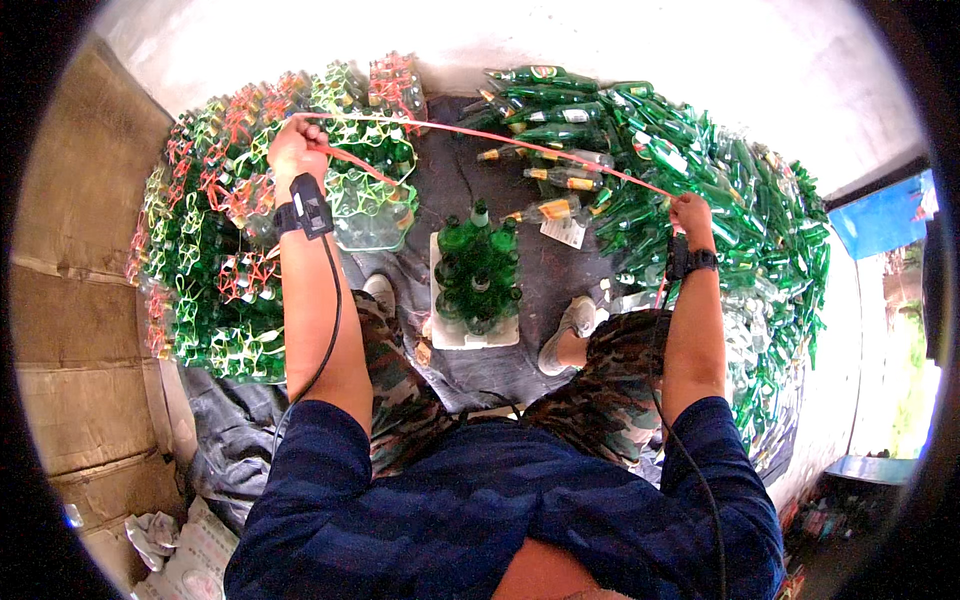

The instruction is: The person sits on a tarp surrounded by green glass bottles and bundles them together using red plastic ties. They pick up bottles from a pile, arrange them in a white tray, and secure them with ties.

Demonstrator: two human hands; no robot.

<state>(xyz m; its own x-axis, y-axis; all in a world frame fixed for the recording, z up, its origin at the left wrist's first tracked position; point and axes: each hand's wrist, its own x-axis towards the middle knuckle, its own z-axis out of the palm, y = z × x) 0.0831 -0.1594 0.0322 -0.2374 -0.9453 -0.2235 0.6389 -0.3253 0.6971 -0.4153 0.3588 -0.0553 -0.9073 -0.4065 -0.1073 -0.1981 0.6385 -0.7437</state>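
Observation:
A length of red plastic strap [487, 136] runs taut between my two raised hands. My left hand [298, 146] grips one part of it, and a loose tail hangs from that fist toward the right. At the other side my right hand [690, 212] pinches the strap, with more of it trailing down past the wrist. Below the strap, between my feet, a cluster of green glass bottles [480, 274] stands upright on a white plastic tray [474, 342]. Whether anything binds that cluster cannot be made out.
Bundles of bottles tied with red and green strap [225, 202] are stacked at left. A large heap of loose green bottles [675, 157] lies at right, some with labels. A printed paper [562, 233] lies on the black floor sheet [442, 169]. Cardboard [82, 322] covers the left wall.

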